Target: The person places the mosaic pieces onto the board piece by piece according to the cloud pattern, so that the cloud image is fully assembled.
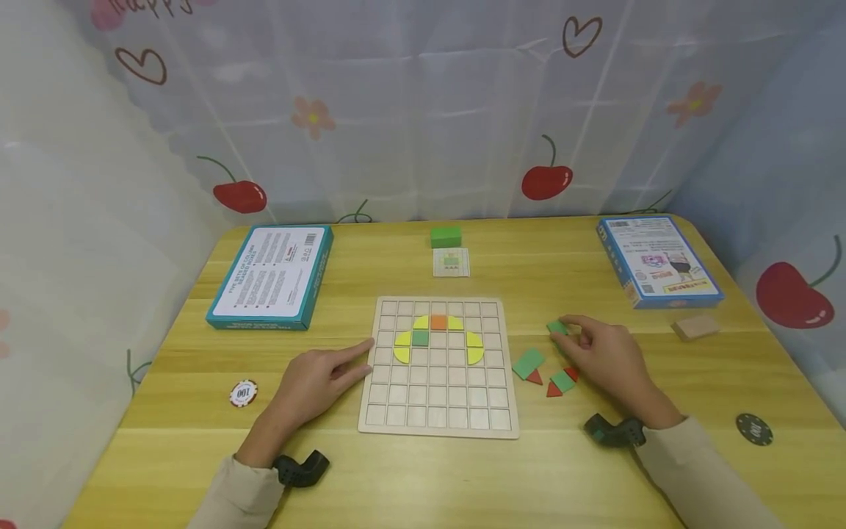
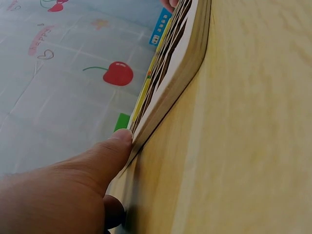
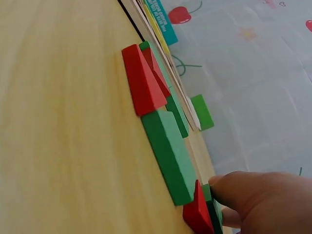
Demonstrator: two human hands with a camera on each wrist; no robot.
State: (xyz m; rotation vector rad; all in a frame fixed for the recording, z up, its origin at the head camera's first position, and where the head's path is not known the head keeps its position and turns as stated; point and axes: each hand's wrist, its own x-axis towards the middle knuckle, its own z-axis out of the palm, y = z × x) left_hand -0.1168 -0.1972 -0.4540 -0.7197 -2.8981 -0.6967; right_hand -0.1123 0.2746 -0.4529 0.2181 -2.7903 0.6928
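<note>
The left hand point(image 1: 317, 378) lies flat, fingers loose, fingertips against the grid board's point(image 1: 439, 426) left edge, with bare table point(image 1: 410, 477) toward the near edge. The right hand point(image 1: 604, 356) pinches a small green block point(image 1: 557, 327) right of the board, probably just above the tabletop. Its palm hides part of the loose red and green pieces point(image 1: 545, 371).

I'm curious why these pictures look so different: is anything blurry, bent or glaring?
Head view: even, soft light, faint shadows under the hands, and the table edges bow from a wide lens. Left wrist view: the thumb is large and soft, the grid board edge tilted. Right wrist view: the red and green pieces are sharp, the fingers blurred; no glare.
</note>
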